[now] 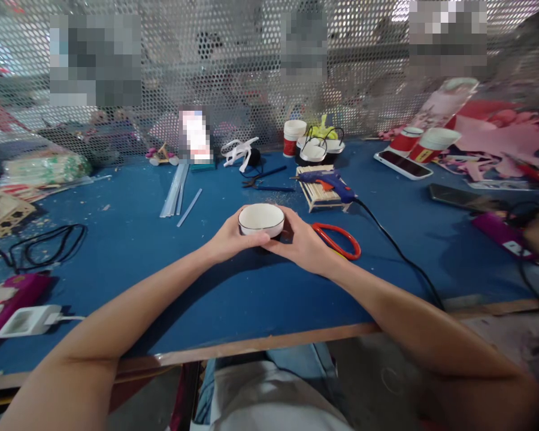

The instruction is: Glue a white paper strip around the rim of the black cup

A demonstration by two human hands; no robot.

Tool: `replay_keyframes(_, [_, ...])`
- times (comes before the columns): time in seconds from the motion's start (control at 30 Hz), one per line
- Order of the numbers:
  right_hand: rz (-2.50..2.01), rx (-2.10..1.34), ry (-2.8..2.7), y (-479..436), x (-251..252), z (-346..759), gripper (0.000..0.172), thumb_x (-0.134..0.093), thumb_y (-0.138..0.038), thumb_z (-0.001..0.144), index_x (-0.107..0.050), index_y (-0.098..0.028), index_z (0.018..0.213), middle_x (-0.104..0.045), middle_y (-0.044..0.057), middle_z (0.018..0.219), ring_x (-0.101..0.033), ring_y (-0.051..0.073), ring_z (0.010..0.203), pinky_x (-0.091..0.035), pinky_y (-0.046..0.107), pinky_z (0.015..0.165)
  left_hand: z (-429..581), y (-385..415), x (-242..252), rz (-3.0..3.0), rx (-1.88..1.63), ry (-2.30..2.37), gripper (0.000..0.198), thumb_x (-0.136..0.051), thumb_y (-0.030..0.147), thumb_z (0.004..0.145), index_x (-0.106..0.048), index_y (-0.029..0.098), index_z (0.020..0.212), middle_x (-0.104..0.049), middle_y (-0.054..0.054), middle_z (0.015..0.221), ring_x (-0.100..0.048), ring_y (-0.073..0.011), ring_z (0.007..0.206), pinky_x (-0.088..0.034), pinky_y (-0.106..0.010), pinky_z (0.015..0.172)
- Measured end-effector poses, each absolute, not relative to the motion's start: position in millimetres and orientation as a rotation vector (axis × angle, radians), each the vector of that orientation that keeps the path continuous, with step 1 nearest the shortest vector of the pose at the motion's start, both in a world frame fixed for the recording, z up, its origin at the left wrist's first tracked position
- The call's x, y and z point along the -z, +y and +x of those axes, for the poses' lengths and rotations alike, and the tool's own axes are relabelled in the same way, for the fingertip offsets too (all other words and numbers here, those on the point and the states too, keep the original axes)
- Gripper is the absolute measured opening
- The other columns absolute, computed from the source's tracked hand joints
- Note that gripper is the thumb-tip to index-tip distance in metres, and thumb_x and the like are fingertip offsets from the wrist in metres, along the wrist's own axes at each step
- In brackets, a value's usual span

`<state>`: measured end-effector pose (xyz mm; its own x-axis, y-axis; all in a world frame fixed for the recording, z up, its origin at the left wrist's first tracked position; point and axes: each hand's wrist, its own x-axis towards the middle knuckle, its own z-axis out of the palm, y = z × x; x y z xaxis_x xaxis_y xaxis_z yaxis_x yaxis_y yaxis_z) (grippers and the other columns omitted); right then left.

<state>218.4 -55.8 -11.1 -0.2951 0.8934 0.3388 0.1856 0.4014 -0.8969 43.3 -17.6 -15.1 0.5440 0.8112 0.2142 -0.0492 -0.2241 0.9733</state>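
Both my hands hold a small white bowl (262,219) with a dark rim line, just above the blue table. My left hand (234,237) wraps its left side, thumb along the front. From the right, my right hand (302,242) grips the same bowl, its thumb meeting the left one near the base. The far fingers are hidden behind the bowl. Right of my right hand lies a red loop-shaped handle (341,240), partly covered by the wrist. Beyond it, a blue glue gun (327,181) rests on a small rack of wooden sticks (317,194).
Clear glue sticks (176,190), pliers (269,187) and a lit phone (196,137) lie toward the perforated metal screen (242,72). Red-and-white paper cups (293,140) stand at the back. Purple power strips (24,296) flank the table, and the glue gun's cord (395,257) crosses the right side.
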Motion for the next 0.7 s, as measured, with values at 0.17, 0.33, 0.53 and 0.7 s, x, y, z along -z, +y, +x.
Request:
replay_keyframes(0.17, [-0.885, -1.241, -1.604, -53, 7, 218, 0.038, -0.062, -0.029, 0.076, -0.049, -0.019, 0.111, -0.058, 0.008, 0.113, -0.056, 0.019, 0.105, -0.044, 0.037, 0.095, 43, -14, 24, 1.504, -0.87, 0.576, 0.054, -0.056, 0.046, 0.078, -0.05, 0.012, 0.119, -0.052, -0.015, 0.124, -0.046, -0.0277, 0.118, -0.033, -0.041, 0.101])
replay_keyframes(0.33, [-0.93, -1.33, -1.535, -53, 5, 219, 0.036, -0.055, -0.033, 0.081, -0.049, -0.017, 0.113, -0.058, 0.009, 0.116, -0.056, 0.019, 0.106, -0.048, 0.034, 0.088, 45, -18, 22, 1.401, -0.755, 0.561, 0.057, -0.065, 0.036, 0.073, -0.048, 0.013, 0.122, -0.054, -0.015, 0.123, -0.049, -0.029, 0.115, -0.036, -0.043, 0.098])
replay_keyframes(0.53, [-1.277, -1.135, -1.784, -51, -7, 230, 0.029, -0.051, -0.039, 0.082, -0.06, -0.013, 0.089, -0.066, 0.007, 0.077, -0.064, 0.014, 0.066, -0.053, 0.025, 0.056, 45, -18, 12, 1.375, -0.831, 0.736, 0.057, -0.07, 0.031, 0.066, -0.051, 0.013, 0.116, -0.058, -0.013, 0.116, -0.055, -0.0242, 0.105, -0.041, -0.039, 0.092])
replay_keyframes(0.7, [-1.511, -0.653, -1.694, -38, -43, 262, 0.026, -0.045, -0.034, 0.085, -0.06, -0.013, 0.079, -0.057, 0.0, 0.052, -0.05, 0.007, 0.038, -0.039, 0.018, 0.036, 38, -8, 2, 1.452, -0.679, 0.939, 0.058, -0.072, 0.034, 0.062, -0.051, 0.014, 0.113, -0.06, -0.012, 0.107, -0.059, -0.0218, 0.093, -0.048, -0.034, 0.077])
